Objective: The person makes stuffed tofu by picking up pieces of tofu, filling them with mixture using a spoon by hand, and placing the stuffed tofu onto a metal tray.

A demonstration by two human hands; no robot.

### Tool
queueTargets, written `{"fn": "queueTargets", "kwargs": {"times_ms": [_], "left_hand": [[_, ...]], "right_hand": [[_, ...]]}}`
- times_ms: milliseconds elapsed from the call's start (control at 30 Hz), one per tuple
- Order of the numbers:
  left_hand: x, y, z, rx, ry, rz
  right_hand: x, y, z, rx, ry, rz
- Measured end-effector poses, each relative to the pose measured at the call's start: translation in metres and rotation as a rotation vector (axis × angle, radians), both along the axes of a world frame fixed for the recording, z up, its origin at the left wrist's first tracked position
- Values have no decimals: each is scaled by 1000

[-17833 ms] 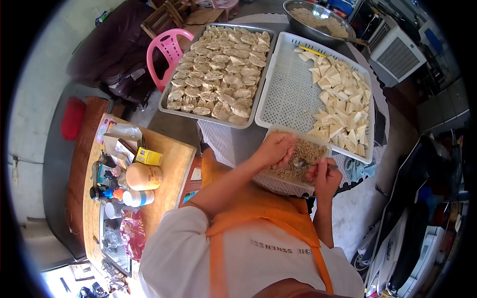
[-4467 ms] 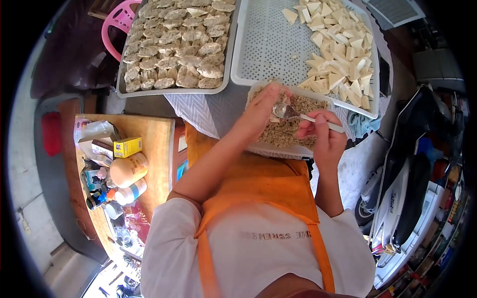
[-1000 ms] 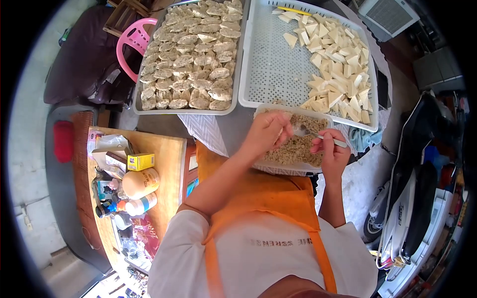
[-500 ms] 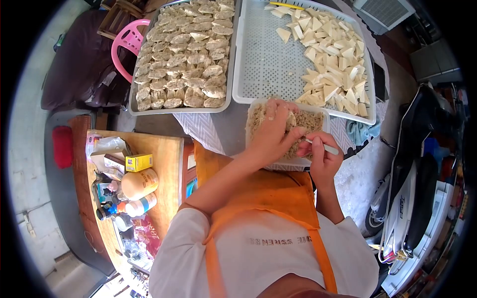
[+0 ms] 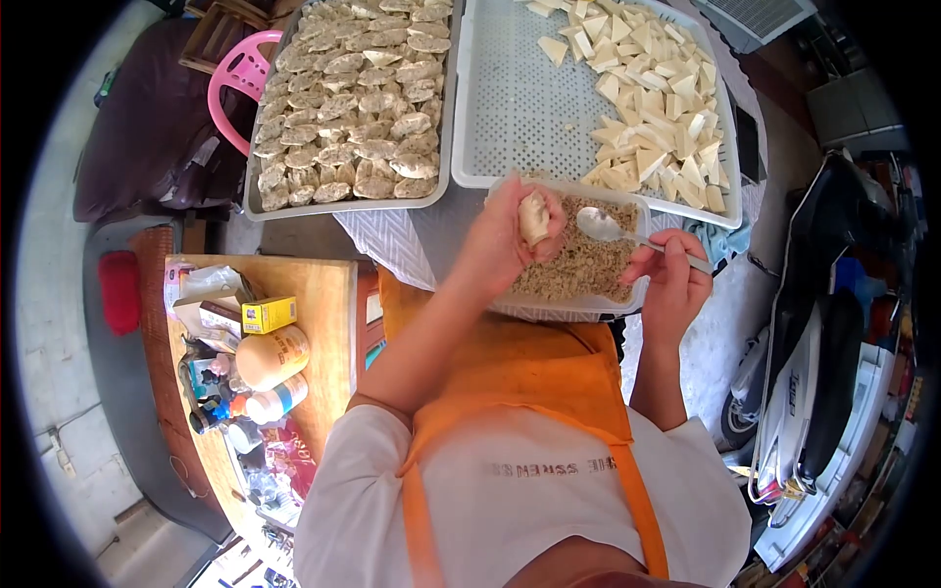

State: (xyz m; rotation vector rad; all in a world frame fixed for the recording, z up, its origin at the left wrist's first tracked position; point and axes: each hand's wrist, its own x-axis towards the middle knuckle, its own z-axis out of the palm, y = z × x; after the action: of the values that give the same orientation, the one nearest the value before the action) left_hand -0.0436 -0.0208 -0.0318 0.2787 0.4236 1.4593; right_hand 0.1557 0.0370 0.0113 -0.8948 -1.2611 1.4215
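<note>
My left hand is closed around a pale stuffed tofu piece, above the left end of a clear plastic container. Brownish minced filling covers the bottom of that container. With its fingers pinched on the handle, my right hand holds a metal spoon over the filling. The spoon's bowl faces up and seems to carry little or nothing. Behind the container, a white perforated tray has many cut tofu triangles piled on its right side.
At the back left, a metal tray is filled with rows of stuffed pieces. A pink chair back rises beside it. On my left, a wooden table bears bottles and a yellow box. A motor scooter stands at right.
My left hand has shifted left, and the piece in it now shows. My right hand has drawn back to the right and up, so the spoon's bowl is in sight, apart from the left hand.
</note>
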Motion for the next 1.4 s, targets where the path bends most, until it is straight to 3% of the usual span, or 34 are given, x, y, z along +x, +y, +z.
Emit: {"fn": "queueTargets", "kwargs": {"times_ms": [67,200,300,467,733,833,1067,1167,1300,1400], "left_hand": [[0,-2,-11,-8,16,-2],[13,-4,12,-218,414,185],[19,-3,30,-280,584,259],[16,-6,21,-243,683,270],[20,-5,28,-265,715,247],[18,-6,25,-270,726,232],[18,-9,36,-219,798,215],[17,-9,31,-255,812,239],[10,-7,13,-173,559,187],[5,-7,0,-76,515,156]], "right_hand": [[-2,2,0,-90,89,30],[-8,5,-4,-249,231,129],[-23,-2,2,-260,160,139],[-32,-20,10,106,-155,160],[-28,-15,10,21,-31,168],[-27,-19,7,38,-144,160],[-31,-12,7,-140,21,142],[-20,-14,3,-142,-64,162],[-2,2,-10,-155,202,96],[3,4,-7,-17,-80,-44]]}}
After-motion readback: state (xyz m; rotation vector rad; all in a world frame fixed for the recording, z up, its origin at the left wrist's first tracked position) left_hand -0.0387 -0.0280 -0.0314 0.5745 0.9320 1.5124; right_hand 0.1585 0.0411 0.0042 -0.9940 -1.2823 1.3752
